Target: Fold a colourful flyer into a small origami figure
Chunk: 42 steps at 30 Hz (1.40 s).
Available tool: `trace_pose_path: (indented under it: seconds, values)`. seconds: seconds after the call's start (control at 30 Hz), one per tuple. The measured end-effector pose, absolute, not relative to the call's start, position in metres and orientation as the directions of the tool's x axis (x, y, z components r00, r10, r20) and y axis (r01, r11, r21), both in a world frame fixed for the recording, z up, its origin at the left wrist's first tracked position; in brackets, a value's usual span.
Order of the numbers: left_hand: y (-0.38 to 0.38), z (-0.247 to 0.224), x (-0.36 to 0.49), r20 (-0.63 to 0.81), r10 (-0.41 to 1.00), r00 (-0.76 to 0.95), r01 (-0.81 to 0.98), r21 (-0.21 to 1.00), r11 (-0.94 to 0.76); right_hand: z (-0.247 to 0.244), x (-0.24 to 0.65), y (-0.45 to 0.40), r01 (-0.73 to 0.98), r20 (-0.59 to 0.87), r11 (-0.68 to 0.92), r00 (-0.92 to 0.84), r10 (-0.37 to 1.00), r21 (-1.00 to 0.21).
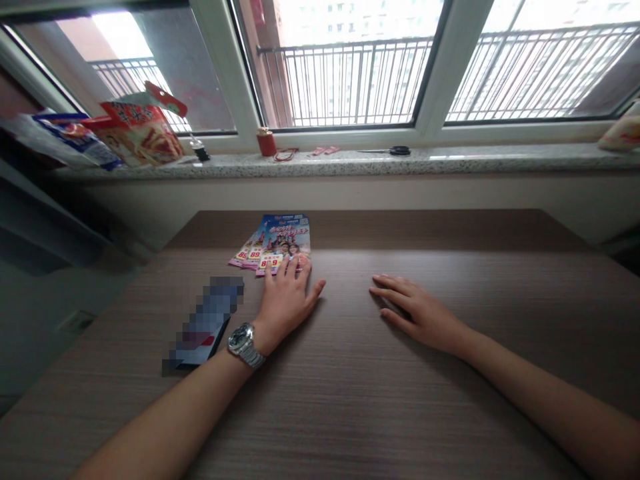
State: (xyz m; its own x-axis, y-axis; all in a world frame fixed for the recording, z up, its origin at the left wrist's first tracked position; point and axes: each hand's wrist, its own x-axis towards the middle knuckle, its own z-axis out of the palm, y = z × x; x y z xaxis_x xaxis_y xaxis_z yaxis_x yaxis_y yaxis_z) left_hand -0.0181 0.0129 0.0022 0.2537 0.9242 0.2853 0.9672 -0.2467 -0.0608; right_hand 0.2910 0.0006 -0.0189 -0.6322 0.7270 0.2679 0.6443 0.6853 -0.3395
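Head view: at lower left of the frame, a pixelated flat object (207, 320) lies on the desk (340, 413), just beside the watch (241, 339) on the left wrist. Risk: a leftward sweep of that forearm could knock it. Right hand (420, 313), right of centre: loosely open, low over or on the desk (contact cannot be confirmed), gripping nothing. Left hand (286, 297), left of centre: open, fingers spread over the near edge of the printed leaflets (287, 233), not gripping. At least 2 overlap, unbound. Judged risk: dragging fingertips would slide or fan them; thin sheets may lift together or crease.

Containers, upper left, on the windowsill (335, 167): printed bags (143, 137), contents not visible. Nearer centre: 1 small red item (267, 143) with a gold-coloured top, possibly a container; inside not visible. Upper right edge: 1 bag (623, 135), partly cut off, contents undetermined.
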Motion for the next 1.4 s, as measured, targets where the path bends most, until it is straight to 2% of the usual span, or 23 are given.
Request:
trace_pose_path:
  seconds: [0.37,0.6,0.83,1.17,1.4]
  values:
    - [-0.001,0.004,-0.004,0.2,0.824,0.53,0.809,0.171,-0.562,-0.017,0.288,0.001,0.628,0.29,0.685,-0.622,0.727,-0.369]
    - [-0.021,0.011,0.011,0.156,0.776,0.612,0.753,0.185,-0.631,-0.018,0.288,0.001,0.626,0.297,0.686,-0.62,0.726,-0.371]
    - [-0.029,0.012,0.016,0.144,0.743,0.654,0.718,0.191,-0.669,-0.018,0.289,0.0,0.608,0.334,0.659,-0.571,0.75,-0.442]
    - [-0.027,0.019,0.014,0.137,0.628,0.766,0.595,0.218,-0.773,-0.019,0.288,0.001,0.635,0.336,0.654,-0.562,0.756,-0.41]
    - [-0.024,0.02,0.013,0.152,0.618,0.772,0.573,0.256,-0.779,-0.021,0.29,0.003,0.651,0.296,0.659,-0.59,0.751,-0.377]
